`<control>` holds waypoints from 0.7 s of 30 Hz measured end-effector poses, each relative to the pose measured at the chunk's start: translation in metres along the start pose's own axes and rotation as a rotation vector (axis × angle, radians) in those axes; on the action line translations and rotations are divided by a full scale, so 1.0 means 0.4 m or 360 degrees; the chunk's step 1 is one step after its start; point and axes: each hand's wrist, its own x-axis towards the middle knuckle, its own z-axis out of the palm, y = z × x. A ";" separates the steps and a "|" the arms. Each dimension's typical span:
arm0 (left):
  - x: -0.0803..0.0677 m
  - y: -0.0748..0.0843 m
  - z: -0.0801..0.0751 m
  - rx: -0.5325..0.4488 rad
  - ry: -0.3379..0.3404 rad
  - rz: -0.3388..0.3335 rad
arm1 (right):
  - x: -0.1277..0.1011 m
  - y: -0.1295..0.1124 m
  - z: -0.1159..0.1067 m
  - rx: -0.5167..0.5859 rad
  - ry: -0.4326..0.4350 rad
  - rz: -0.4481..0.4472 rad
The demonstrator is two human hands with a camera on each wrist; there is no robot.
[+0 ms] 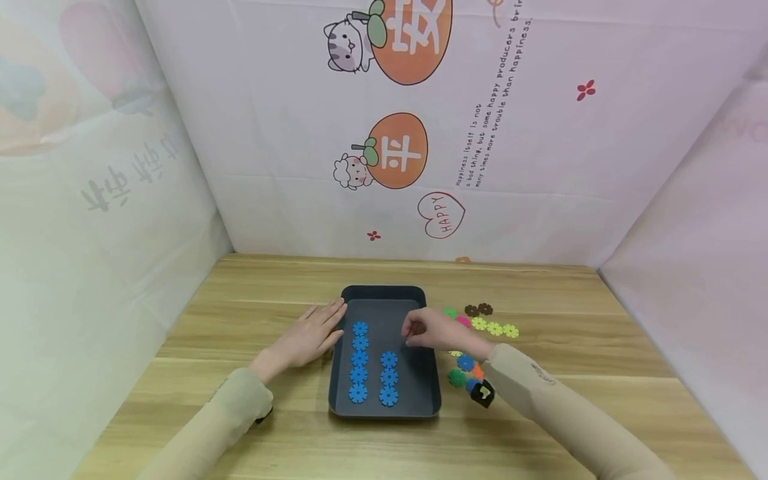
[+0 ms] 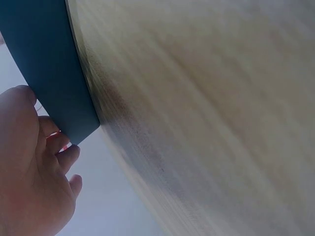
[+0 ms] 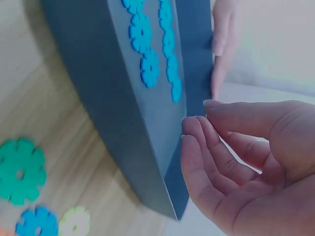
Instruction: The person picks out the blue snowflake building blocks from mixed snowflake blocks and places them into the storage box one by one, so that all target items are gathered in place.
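Observation:
A dark grey tray point(image 1: 384, 412) holds two rows of blue snowflake discs. The longer row point(image 1: 359, 359) runs along its left side and the shorter row point(image 1: 389, 377), of three discs, lies near the middle. My left hand point(image 1: 312, 335) rests on the tray's left rim with its fingers extended; in the left wrist view its fingertips are against the tray's outer wall point(image 2: 54, 69). Over the right part of the tray is my right hand point(image 1: 433, 328), fingers loosely bent. A gap shows between thumb and fingertips point(image 3: 189, 142) in the right wrist view, with no disc visible there.
Loose discs lie on the wooden table point(image 1: 288, 440) right of the tray: yellow discs point(image 1: 495, 329), brown discs point(image 1: 478, 310), a green disc point(image 1: 457, 378) and others partly behind the right forearm. A small black object point(image 1: 483, 393) is near them. A printed cloth point(image 1: 516, 220) hangs behind.

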 end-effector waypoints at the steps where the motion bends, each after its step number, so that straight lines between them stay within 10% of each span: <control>1: 0.000 0.000 0.000 0.0002 -0.0001 0.0000 | -0.010 0.005 -0.006 0.0011 0.0007 0.0011; 21: 0.002 -0.007 0.009 0.0018 0.0021 0.0005 | -0.258 0.136 -0.016 0.0094 0.0067 0.0118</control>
